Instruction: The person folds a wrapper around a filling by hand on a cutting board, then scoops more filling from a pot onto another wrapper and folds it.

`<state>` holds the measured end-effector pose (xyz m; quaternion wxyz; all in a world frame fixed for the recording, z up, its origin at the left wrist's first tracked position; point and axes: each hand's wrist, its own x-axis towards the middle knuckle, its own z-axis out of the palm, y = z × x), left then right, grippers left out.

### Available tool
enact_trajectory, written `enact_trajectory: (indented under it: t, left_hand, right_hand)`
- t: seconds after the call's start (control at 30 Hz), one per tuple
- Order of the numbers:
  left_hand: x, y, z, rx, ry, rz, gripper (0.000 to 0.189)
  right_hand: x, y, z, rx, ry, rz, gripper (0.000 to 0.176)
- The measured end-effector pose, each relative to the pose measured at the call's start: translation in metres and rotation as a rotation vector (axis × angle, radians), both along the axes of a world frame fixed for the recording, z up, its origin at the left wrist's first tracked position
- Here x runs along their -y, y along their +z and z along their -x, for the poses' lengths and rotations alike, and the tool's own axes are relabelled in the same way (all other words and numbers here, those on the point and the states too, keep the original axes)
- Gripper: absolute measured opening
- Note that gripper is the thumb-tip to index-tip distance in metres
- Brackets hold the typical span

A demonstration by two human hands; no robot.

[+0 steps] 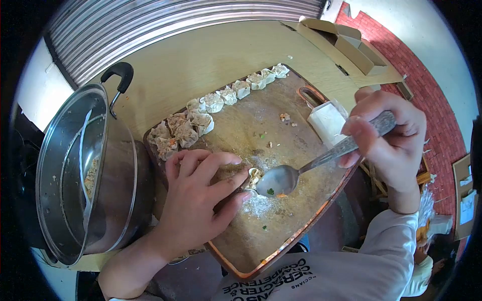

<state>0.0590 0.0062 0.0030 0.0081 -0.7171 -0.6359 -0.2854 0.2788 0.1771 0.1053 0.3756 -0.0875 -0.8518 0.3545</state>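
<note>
In the head view, the person's left hand (198, 193) was clamped lightly on 1 small dumpling (254, 177), its thumb and fingertips gathered around the side of the wrapper. The right hand (389, 135) was closed on the handle of a metal spoon (334, 156); the spoon's bowl lay against the dumpling's edge and bore a green fleck and an orange bit. The dumpling sat low at the middle of a worn board (301, 210), beside a dusting of white powder (258, 206). Formed dumplings (213, 103) stood along the board's far edge, clustered at the end nearer the pot (118, 205). A white packet (329, 120) lay at the board's opposite edge, near its handle slot. Filling (91, 178) was visible inside the pot. The step in hand was judged to be filling and shaping the wrapper, with the spoon pressing or levelling the contents. The next move called for steady, light support from the left fingers, a clean withdrawal of the spoon, and gathering of the rim without tearing it.
</note>
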Motion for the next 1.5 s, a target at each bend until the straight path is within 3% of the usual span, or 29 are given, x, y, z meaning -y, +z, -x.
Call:
enact_trajectory:
  t: [0.1, 0.3, 0.53, 0.6, 0.73, 0.8, 1.23, 1.43, 1.5]
  left_hand:
    - [0.0, 0.0, 0.0, -0.001, -0.004, -0.01, 0.03]
    - [0.0, 0.0, 0.0, 0.002, 0.003, -0.02, 0.03]
    - [0.001, -0.001, 0.0, -0.003, 0.0, -0.032, 0.031]
    - [0.001, -0.001, 0.0, -0.003, 0.003, -0.032, 0.031]
    - [0.0, -0.002, 0.0, 0.001, -0.001, -0.038, 0.03]
    - [0.0, -0.002, 0.0, -0.001, -0.001, -0.033, 0.03]
    - [0.001, -0.002, 0.001, 0.003, -0.004, -0.017, 0.027]
    - [0.0, -0.002, 0.001, 0.006, -0.003, -0.021, 0.028]
    - [0.001, -0.002, 0.0, 0.005, 0.005, -0.027, 0.028]
  right_hand:
    - [0.008, 0.007, 0.0, 0.003, -0.146, 0.047, 0.006]
    - [0.008, 0.004, 0.003, -0.136, -0.172, 0.019, 0.009]
    - [0.001, 0.002, 0.0, 0.005, -0.067, -0.079, 0.006]
    - [0.003, 0.006, 0.0, 0.028, -0.125, 0.038, 0.006]
    - [0.004, 0.006, -0.002, 0.024, -0.159, 0.083, 0.006]
    - [-0.002, 0.002, -0.001, 0.015, -0.045, -0.041, 0.006]
    - [0.005, 0.006, 0.001, -0.006, -0.126, 0.038, 0.007]
    - [0.004, 0.003, 0.001, 0.013, -0.01, -0.11, 0.007]
    - [0.009, 0.008, 0.0, -0.001, -0.07, 0.057, 0.006]
